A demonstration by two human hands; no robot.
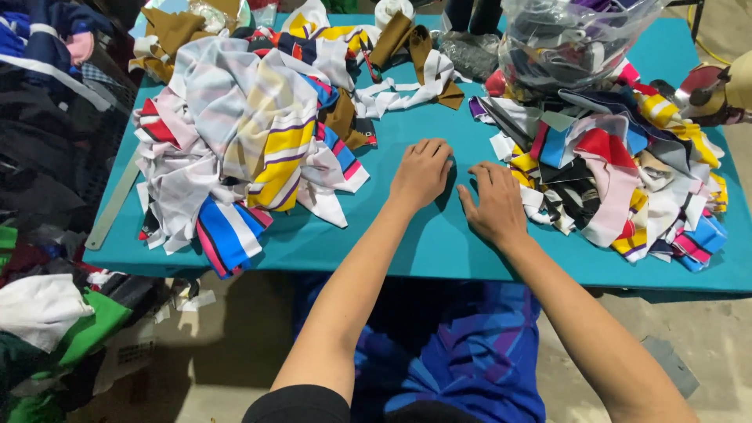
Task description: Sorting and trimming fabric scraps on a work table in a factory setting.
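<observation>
Both hands [458,188] flat, fingers pointing away.

Teal table [439,243] w/ fabric scraps [243,133]

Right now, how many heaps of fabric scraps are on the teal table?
2. One striped heap lies left of the left hand; another heap touches the right hand. More may be hidden under the clear bag.

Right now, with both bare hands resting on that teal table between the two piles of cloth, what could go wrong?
1. The striped fabric pile hangs over the front edge of the teal table; a nudge from the left hand might send pieces to the floor.
2. The right hand lies against the heap of small colourful scraps, so a sweep could scatter them.
</observation>
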